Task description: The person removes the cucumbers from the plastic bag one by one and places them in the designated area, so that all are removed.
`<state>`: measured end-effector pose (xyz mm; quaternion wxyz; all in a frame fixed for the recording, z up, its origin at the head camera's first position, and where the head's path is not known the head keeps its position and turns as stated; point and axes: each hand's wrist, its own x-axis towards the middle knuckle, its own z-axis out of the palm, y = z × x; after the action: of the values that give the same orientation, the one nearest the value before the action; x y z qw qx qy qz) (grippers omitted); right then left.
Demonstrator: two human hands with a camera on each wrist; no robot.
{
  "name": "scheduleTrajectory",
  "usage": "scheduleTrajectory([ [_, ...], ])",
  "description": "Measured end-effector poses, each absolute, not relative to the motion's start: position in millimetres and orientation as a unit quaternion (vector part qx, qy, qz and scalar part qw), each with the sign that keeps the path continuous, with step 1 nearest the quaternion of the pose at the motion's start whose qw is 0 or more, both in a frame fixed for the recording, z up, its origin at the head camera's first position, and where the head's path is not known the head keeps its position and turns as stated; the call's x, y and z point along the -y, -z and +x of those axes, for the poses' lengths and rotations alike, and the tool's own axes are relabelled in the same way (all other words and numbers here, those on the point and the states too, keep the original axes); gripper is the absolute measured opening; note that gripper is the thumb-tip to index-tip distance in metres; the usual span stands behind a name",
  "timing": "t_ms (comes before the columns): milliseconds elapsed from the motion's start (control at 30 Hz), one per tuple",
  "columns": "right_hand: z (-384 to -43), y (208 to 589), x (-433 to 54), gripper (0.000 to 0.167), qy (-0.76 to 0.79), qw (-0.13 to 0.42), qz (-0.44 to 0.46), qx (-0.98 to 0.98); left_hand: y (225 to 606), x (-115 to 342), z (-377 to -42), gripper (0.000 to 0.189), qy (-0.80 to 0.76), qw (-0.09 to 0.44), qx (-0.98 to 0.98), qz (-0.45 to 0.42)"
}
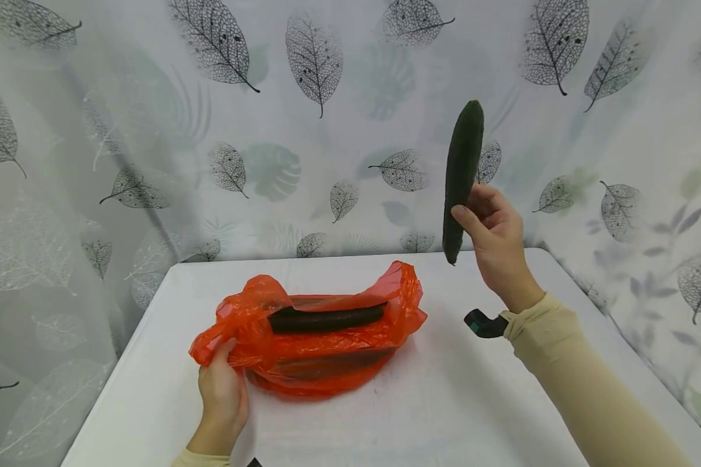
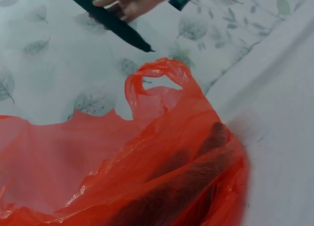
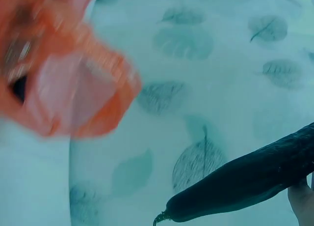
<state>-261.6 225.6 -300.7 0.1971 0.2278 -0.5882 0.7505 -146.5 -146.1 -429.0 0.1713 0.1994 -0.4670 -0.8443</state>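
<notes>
My right hand [image 1: 495,237] holds a dark green cucumber [image 1: 463,175] near its lower end, raised upright over the table's back right. In the right wrist view the cucumber [image 3: 240,186] lies aslant, its stem end toward the lower middle. At the left, my left hand [image 1: 222,392] grips the gathered edge of a red plastic bag [image 1: 327,383]. Through the bag's opening shows another cucumber [image 1: 327,319], lying lengthwise. Darker long shapes [image 2: 171,191] show through the thin plastic in the left wrist view. The bag's far handle loop [image 2: 162,73] stands up free.
The bag rests on a white table [image 1: 432,402]. A curtain with a leaf print [image 1: 315,214] hangs close behind the table and along its sides. A small black device [image 1: 485,324] sits at the right wrist, beside the beige sleeve [image 1: 578,376].
</notes>
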Motion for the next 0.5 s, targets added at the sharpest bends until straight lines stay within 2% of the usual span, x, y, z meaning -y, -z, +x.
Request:
scheduleTrajectory([
  [267,-270,332,-270,0.034,-0.677,0.206,0.2,0.678,429,146,-146,0.027,0.842,0.156,0.476,0.199],
  [500,-273,355,-300,0.038,-0.472,0.21,0.166,0.84,429,146,-145,0.028,0.838,0.136,0.488,0.203],
])
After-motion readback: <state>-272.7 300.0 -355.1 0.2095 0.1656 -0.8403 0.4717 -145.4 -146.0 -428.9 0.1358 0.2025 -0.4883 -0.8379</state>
